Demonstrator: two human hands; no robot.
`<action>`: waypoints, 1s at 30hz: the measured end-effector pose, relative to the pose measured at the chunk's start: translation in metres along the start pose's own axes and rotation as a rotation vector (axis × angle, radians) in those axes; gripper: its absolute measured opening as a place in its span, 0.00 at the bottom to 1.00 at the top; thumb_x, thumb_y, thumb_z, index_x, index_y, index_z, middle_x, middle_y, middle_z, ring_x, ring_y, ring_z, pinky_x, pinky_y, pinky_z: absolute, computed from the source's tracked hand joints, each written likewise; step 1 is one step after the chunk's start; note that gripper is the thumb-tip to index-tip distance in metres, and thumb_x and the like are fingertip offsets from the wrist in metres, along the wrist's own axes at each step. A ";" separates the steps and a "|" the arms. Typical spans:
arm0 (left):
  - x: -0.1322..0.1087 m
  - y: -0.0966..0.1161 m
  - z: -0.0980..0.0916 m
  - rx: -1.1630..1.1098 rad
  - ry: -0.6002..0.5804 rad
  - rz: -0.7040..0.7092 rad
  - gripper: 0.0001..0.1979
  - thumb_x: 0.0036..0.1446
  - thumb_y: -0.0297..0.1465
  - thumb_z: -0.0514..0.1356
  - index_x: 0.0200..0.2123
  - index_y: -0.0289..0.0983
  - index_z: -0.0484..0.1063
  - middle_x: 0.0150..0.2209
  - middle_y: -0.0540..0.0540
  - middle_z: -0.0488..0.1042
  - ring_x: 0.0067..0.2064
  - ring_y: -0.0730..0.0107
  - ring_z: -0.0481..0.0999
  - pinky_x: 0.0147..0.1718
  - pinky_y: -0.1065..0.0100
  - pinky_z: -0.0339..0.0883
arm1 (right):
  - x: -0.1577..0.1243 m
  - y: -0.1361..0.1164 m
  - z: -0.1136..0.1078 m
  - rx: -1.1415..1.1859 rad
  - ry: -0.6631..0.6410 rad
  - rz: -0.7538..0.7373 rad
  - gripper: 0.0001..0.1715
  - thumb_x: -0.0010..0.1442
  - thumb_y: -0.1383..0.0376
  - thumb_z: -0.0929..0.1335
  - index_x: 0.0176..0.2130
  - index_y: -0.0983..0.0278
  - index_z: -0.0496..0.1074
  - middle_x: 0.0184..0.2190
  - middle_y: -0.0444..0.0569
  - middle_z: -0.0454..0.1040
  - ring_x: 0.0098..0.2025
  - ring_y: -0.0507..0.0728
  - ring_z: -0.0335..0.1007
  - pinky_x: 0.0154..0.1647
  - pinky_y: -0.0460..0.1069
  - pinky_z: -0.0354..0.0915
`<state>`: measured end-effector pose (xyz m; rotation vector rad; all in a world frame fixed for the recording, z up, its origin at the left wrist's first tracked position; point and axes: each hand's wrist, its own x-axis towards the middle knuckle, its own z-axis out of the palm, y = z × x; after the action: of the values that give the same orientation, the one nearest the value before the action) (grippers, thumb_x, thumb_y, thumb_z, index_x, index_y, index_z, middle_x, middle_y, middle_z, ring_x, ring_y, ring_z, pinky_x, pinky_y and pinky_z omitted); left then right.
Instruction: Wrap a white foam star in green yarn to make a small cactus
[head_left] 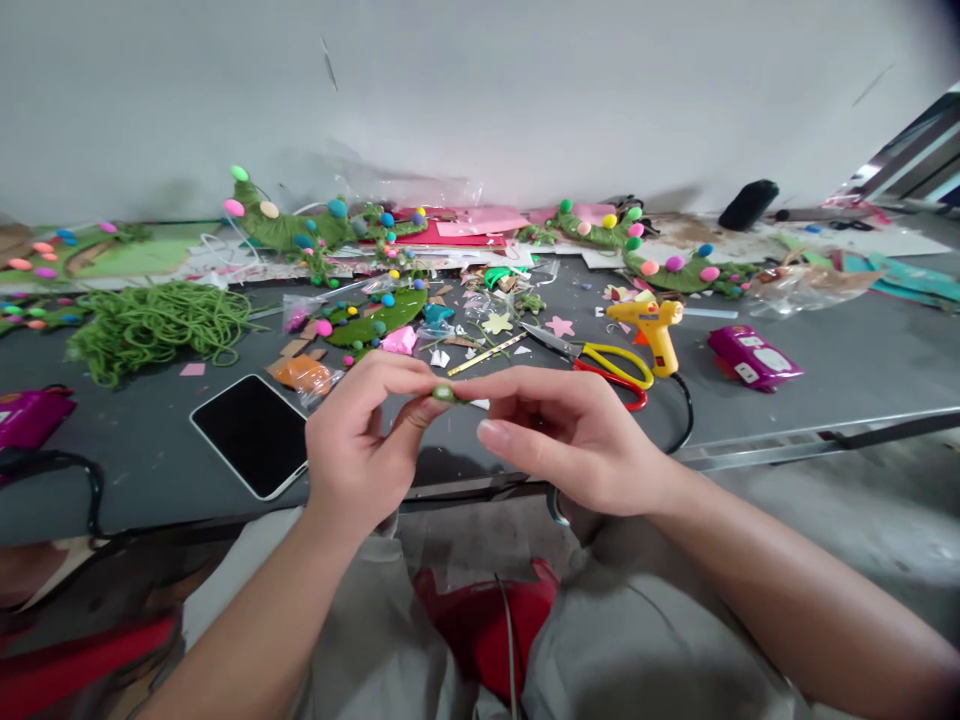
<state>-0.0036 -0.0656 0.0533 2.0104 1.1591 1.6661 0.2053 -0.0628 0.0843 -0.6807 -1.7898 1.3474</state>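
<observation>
Centrally above desk (787,430) edge | green piece (444,394) pinched tight by fingers of left hand (358,445) | right hand (581,445) touched its right end, grip unclear | axis lay left-right

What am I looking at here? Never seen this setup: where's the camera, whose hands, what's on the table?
No machine: one camera on a person's head looks down at their own two bare hands. The left hand and right hand pinch a small green piece between the fingertips, above the near edge of a dark table. On it lie a phone, a yellow glue gun, yellow-and-red scissors, a heap of green cord, green shapes dotted with coloured pompoms and paper scraps.
</observation>
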 end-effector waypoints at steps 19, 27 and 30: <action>-0.008 0.013 -0.005 0.238 0.025 0.373 0.16 0.57 0.19 0.64 0.42 0.47 0.79 0.38 0.50 0.81 0.38 0.65 0.81 0.35 0.62 0.77 | -0.012 0.001 -0.008 -0.070 -0.035 -0.292 0.15 0.62 0.73 0.70 0.48 0.67 0.79 0.27 0.43 0.76 0.22 0.45 0.59 0.21 0.43 0.61; -0.009 0.019 -0.002 0.228 0.015 0.402 0.16 0.59 0.17 0.62 0.42 0.45 0.78 0.37 0.49 0.81 0.38 0.65 0.81 0.33 0.60 0.77 | -0.013 0.006 -0.008 -0.077 -0.040 -0.359 0.17 0.60 0.76 0.69 0.49 0.71 0.79 0.25 0.43 0.73 0.23 0.45 0.58 0.23 0.42 0.61; -0.009 0.021 -0.003 0.226 0.009 0.403 0.15 0.61 0.18 0.61 0.41 0.44 0.78 0.36 0.49 0.81 0.38 0.65 0.81 0.33 0.60 0.78 | -0.013 0.006 -0.007 -0.049 -0.032 -0.376 0.17 0.60 0.77 0.69 0.48 0.72 0.79 0.25 0.43 0.73 0.22 0.45 0.57 0.22 0.42 0.60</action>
<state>0.0021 -0.0856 0.0618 2.5163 1.0345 1.7885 0.2176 -0.0674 0.0758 -0.3251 -1.8686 1.0687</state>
